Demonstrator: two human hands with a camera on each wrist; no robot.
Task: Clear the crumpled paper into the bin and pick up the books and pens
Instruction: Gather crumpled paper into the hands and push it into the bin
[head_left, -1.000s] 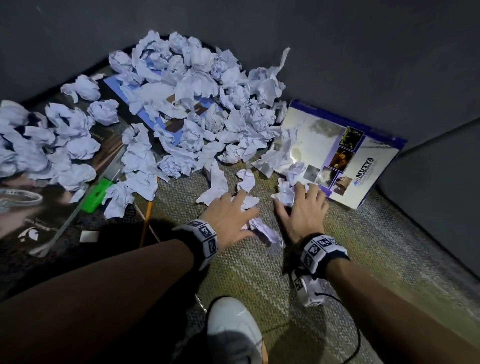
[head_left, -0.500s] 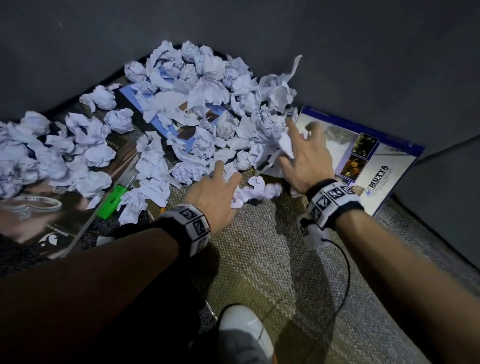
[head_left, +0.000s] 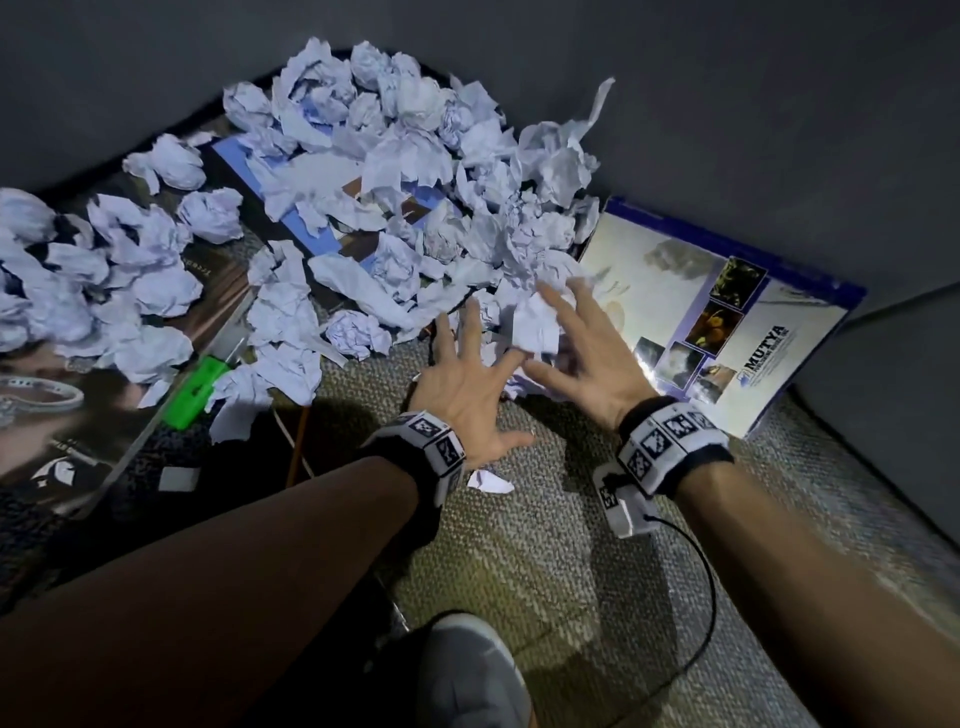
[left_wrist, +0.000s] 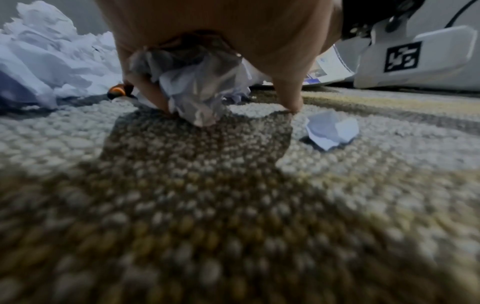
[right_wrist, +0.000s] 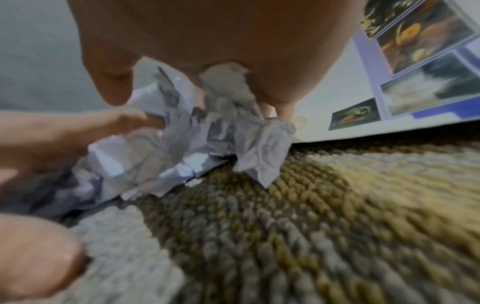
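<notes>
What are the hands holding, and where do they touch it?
Crumpled paper, cupped between the left hand and right hand, spread fingers pressing its sides; no firm grip.

dim overall | glare on book cover (head_left: 644, 332) | hard shadows | wrist views blurred

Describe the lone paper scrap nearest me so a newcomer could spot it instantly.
Start at the large paper pile by the wall, then come down to the left hand. Just below its thumb, a small paper scrap lies alone on bare carpet, apart from the pile.
</notes>
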